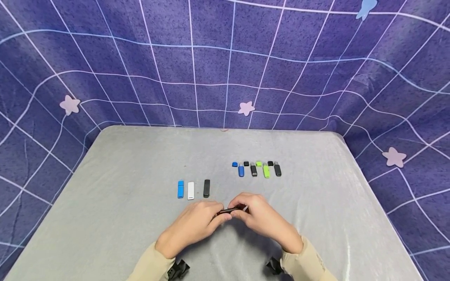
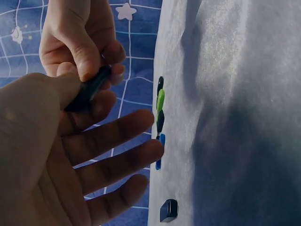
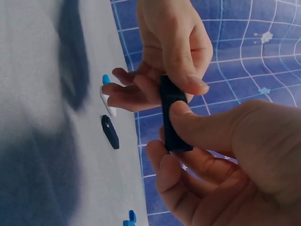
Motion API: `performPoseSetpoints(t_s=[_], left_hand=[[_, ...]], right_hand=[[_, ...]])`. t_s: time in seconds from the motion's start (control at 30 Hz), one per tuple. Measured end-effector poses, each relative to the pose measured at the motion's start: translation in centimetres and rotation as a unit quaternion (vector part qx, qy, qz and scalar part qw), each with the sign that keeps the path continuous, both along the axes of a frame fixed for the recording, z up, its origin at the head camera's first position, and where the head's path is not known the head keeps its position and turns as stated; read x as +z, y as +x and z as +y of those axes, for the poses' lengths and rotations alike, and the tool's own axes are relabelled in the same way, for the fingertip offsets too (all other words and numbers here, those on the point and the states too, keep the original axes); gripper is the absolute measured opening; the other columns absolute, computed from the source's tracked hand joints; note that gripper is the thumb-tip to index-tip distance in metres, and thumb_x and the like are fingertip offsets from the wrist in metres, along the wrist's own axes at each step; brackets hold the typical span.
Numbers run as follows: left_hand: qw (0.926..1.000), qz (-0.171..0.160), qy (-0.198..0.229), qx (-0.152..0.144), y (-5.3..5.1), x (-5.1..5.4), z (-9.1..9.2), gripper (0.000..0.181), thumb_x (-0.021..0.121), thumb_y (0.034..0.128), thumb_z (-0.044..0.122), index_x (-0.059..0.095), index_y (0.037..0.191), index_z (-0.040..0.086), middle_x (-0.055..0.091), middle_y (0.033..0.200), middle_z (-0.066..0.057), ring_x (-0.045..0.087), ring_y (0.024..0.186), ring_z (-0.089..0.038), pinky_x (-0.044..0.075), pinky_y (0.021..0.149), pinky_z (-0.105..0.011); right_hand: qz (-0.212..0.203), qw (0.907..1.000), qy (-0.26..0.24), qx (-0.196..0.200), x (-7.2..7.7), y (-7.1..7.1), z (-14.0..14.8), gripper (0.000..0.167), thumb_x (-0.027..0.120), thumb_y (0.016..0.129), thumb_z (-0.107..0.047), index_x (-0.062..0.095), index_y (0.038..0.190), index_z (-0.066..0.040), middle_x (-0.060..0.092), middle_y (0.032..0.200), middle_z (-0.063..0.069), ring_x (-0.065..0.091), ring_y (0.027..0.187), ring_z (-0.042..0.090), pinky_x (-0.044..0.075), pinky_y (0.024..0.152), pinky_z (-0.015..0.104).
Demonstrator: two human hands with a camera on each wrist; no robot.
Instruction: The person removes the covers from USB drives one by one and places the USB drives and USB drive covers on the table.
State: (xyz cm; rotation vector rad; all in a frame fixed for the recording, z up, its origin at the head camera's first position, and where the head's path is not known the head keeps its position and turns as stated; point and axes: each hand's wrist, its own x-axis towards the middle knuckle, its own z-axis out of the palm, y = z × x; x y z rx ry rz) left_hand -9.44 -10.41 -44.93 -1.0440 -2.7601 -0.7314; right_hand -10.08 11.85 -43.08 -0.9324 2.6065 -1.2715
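Note:
A black USB stick (image 1: 228,210) is held above the cloth between both hands. My left hand (image 1: 197,222) pinches its left end between thumb and index finger; in the left wrist view the other fingers of the left hand (image 2: 108,155) are spread. My right hand (image 1: 261,216) pinches the right end, its thumb lying flat on the black stick (image 3: 173,127) in the right wrist view. Whether the stick's cap is fully on cannot be told. Beyond the hands lie a capped blue stick (image 1: 181,189), a white stick (image 1: 191,191) and a black stick (image 1: 206,188).
Farther back on the grey cloth (image 1: 140,156), to the right, stand in a row a blue stick (image 1: 241,170), a black stick (image 1: 253,170), a green stick (image 1: 266,171) and another black stick (image 1: 277,169), each uncapped with its small cap beside it. A purple curtain hangs behind.

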Motion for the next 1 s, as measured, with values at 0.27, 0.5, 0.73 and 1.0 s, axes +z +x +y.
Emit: performPoseSetpoints(t_s=[0.27, 0.5, 0.73, 1.0], left_hand=[[0.9998, -0.016, 0.014, -0.001, 0.08, 0.1, 0.03, 0.027, 0.049, 0.1091, 0.039, 0.066, 0.092, 0.025, 0.062, 0.081, 0.018, 0.06, 0.075, -0.002, 0.052, 0.068, -0.029], [0.999, -0.036, 0.025, 0.0, 0.15, 0.0, 0.01, 0.034, 0.049, 0.1086, 0.044, 0.064, 0.083, 0.027, 0.054, 0.072, 0.021, 0.051, 0.066, 0.002, 0.045, 0.06, -0.022], [0.9973, -0.07, 0.013, -0.019, -0.1, 0.57, -0.27, 0.032, 0.051, 0.1077, 0.045, 0.061, 0.082, 0.027, 0.043, 0.065, 0.019, 0.038, 0.056, 0.004, 0.034, 0.051, -0.017], [0.9943, -0.101, 0.009, -0.033, 0.02, 0.56, -0.71, 0.041, 0.045, 0.1098, 0.046, 0.05, 0.073, 0.029, 0.034, 0.062, 0.019, 0.034, 0.054, 0.005, 0.032, 0.049, -0.017]], right_hand=[[0.039, 0.9985, 0.019, 0.032, 0.25, 0.02, -0.22, 0.031, 0.077, 0.092, -0.017, 0.072, 0.119, -0.005, 0.076, 0.112, 0.006, 0.071, 0.097, 0.013, 0.058, 0.085, 0.027], [0.017, 0.998, 0.023, 0.057, 0.56, 0.07, -0.44, 0.017, 0.072, 0.095, -0.022, 0.079, 0.106, -0.01, 0.076, 0.084, -0.002, 0.06, 0.067, -0.007, 0.053, 0.063, 0.014], [-0.015, 0.9966, 0.029, 0.076, 0.72, 0.2, -0.86, 0.009, 0.067, 0.101, -0.015, 0.075, 0.103, -0.012, 0.073, 0.074, 0.0, 0.056, 0.057, -0.007, 0.05, 0.055, 0.013], [-0.005, 0.9954, 0.041, 0.086, 0.74, 0.23, -0.85, 0.012, 0.066, 0.102, -0.015, 0.076, 0.097, -0.013, 0.067, 0.065, -0.003, 0.049, 0.056, -0.012, 0.047, 0.055, 0.012]])
